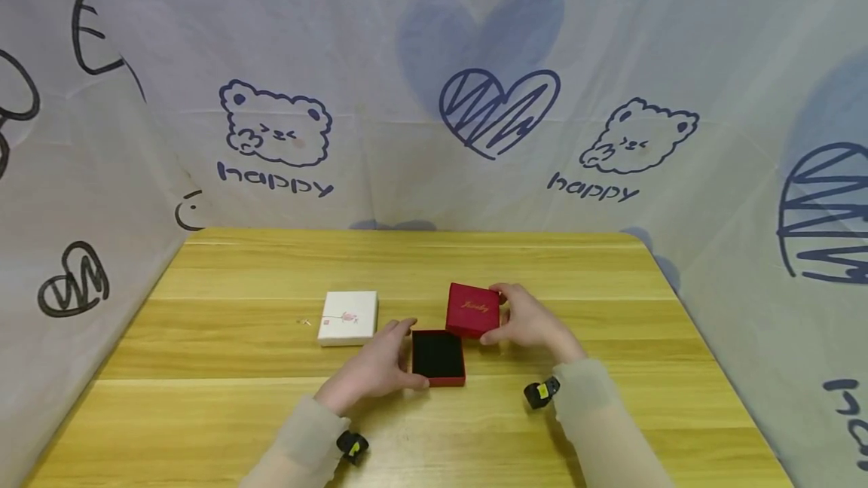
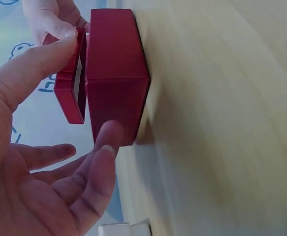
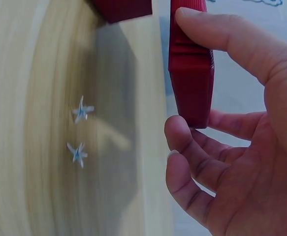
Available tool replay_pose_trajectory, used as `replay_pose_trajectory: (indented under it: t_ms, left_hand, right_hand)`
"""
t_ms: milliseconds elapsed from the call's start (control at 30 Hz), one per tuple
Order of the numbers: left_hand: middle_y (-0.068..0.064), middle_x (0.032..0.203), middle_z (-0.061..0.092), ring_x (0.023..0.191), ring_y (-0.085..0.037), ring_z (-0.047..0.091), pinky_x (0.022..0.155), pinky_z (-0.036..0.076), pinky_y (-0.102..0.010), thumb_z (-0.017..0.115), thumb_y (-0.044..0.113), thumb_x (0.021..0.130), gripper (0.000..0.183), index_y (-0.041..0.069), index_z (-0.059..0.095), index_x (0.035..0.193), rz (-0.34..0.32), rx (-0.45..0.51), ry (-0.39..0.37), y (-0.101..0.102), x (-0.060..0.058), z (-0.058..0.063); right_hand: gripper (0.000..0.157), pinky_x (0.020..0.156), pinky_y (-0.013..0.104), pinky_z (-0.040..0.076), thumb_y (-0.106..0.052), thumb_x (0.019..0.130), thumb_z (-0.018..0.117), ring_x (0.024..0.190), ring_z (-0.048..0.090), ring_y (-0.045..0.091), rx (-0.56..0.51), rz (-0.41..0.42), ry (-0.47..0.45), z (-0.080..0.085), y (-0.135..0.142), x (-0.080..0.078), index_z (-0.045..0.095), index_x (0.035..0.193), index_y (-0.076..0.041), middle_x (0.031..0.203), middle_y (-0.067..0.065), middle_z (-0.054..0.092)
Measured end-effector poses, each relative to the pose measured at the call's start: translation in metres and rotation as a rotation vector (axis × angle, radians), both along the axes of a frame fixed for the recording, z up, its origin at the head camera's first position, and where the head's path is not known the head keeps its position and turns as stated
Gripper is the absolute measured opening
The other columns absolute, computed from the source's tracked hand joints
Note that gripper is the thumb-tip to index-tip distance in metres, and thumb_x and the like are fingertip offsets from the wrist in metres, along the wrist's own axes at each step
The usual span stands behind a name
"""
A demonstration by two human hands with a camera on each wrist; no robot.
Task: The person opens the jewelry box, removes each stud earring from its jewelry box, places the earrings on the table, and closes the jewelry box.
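Observation:
My right hand grips the red lid, lettered in gold, by its right side, thumb at the near edge. It is tilted and raised, overlapping the back right corner of the red jewelry box base. That base stands on the table with a black insert facing up. My left hand is at the base's left side, fingers loosely spread and thumb near its front corner. In the left wrist view, its fingertips overlap the base's side. Two small star-shaped pieces lie on the table in the right wrist view.
A white box with a small red print sits left of the base. Tiny shiny bits lie beside it. The wooden table meets a hanging printed cloth at its back and sides.

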State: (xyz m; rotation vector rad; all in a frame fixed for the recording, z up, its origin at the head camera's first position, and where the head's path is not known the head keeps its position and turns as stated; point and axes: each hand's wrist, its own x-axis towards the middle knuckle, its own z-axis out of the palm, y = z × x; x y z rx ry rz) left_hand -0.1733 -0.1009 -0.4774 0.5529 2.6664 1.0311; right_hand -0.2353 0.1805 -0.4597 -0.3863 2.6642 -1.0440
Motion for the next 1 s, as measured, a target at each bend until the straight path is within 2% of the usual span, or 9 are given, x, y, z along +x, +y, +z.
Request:
replay_pose_trajectory:
  t_ms: [67, 167, 267, 300, 600, 800, 867, 1000]
  left_hand:
    - [-0.018, 0.138, 0.047, 0.104, -0.027, 0.056, 0.094, 0.047, -0.047, 0.086, 0.036, 0.076, 0.098, 0.0, 0.033, 0.15, 0.009, 0.015, 0.011, 0.0, 0.0, 0.002]
    - [-0.015, 0.132, 0.051, 0.084, -0.018, 0.058, 0.078, 0.052, -0.037, 0.085, 0.033, 0.077, 0.095, -0.001, 0.034, 0.149, 0.021, 0.051, 0.038, 0.0, 0.001, 0.004]
    - [-0.013, 0.128, 0.053, 0.067, -0.01, 0.053, 0.061, 0.048, -0.028, 0.085, 0.031, 0.077, 0.092, -0.001, 0.036, 0.148, 0.029, 0.081, 0.07, 0.001, 0.002, 0.004]
    - [-0.013, 0.127, 0.054, 0.066, -0.008, 0.052, 0.06, 0.047, -0.027, 0.085, 0.031, 0.077, 0.091, -0.001, 0.037, 0.147, 0.031, 0.084, 0.088, 0.0, 0.003, 0.004]
    - [-0.011, 0.139, 0.049, 0.064, -0.005, 0.051, 0.066, 0.048, -0.027, 0.086, 0.037, 0.074, 0.093, 0.004, 0.039, 0.148, 0.052, 0.05, 0.183, -0.001, 0.002, 0.0]
    - [-0.01, 0.144, 0.043, 0.063, -0.004, 0.051, 0.066, 0.048, -0.028, 0.086, 0.04, 0.073, 0.096, 0.006, 0.038, 0.149, 0.05, 0.027, 0.205, -0.001, 0.002, 0.0]
    - [-0.009, 0.144, 0.044, 0.064, -0.005, 0.053, 0.066, 0.048, -0.027, 0.086, 0.038, 0.073, 0.095, 0.006, 0.039, 0.149, 0.046, 0.029, 0.206, -0.002, 0.001, 0.0]
    - [-0.011, 0.139, 0.049, 0.074, -0.012, 0.056, 0.074, 0.05, -0.033, 0.088, 0.034, 0.071, 0.091, 0.002, 0.044, 0.145, 0.03, 0.03, 0.207, -0.002, 0.0, -0.002]
  right_hand:
    - [0.094, 0.083, 0.037, 0.049, -0.022, 0.069, 0.09, 0.093, 0.056, 0.026, -0.005, 0.013, 0.003, 0.002, -0.003, 0.004, 0.039, 0.146, 0.0, 0.122, 0.012, 0.053]
    - [0.095, 0.075, 0.034, 0.05, -0.023, 0.068, 0.091, 0.085, 0.055, 0.023, -0.006, 0.03, 0.01, 0.005, -0.008, 0.009, 0.04, 0.145, 0.0, 0.119, 0.01, 0.052]
    - [0.095, 0.07, 0.033, 0.049, -0.025, 0.067, 0.092, 0.081, 0.053, 0.02, 0.003, 0.046, 0.027, 0.007, -0.013, 0.014, 0.042, 0.145, -0.001, 0.116, 0.008, 0.053]
    - [0.095, 0.068, 0.032, 0.049, -0.026, 0.067, 0.092, 0.079, 0.053, 0.02, 0.008, 0.05, 0.033, 0.007, -0.014, 0.015, 0.042, 0.144, -0.002, 0.115, 0.008, 0.053]
    - [0.095, 0.063, 0.031, 0.047, -0.026, 0.066, 0.092, 0.076, 0.051, 0.017, 0.013, 0.109, 0.072, 0.004, -0.027, 0.027, 0.043, 0.143, -0.003, 0.106, 0.005, 0.05]
    - [0.094, 0.062, 0.03, 0.046, -0.028, 0.066, 0.092, 0.076, 0.05, 0.015, 0.023, 0.146, 0.099, 0.004, -0.034, 0.035, 0.044, 0.143, -0.002, 0.105, 0.004, 0.049]
    - [0.094, 0.062, 0.03, 0.046, -0.029, 0.067, 0.092, 0.075, 0.05, 0.015, 0.02, 0.157, 0.108, 0.004, -0.035, 0.037, 0.044, 0.143, -0.002, 0.106, 0.003, 0.049]
    - [0.095, 0.063, 0.03, 0.045, -0.028, 0.066, 0.092, 0.076, 0.05, 0.015, 0.014, 0.165, 0.106, 0.003, -0.037, 0.038, 0.043, 0.143, -0.001, 0.107, 0.004, 0.049]
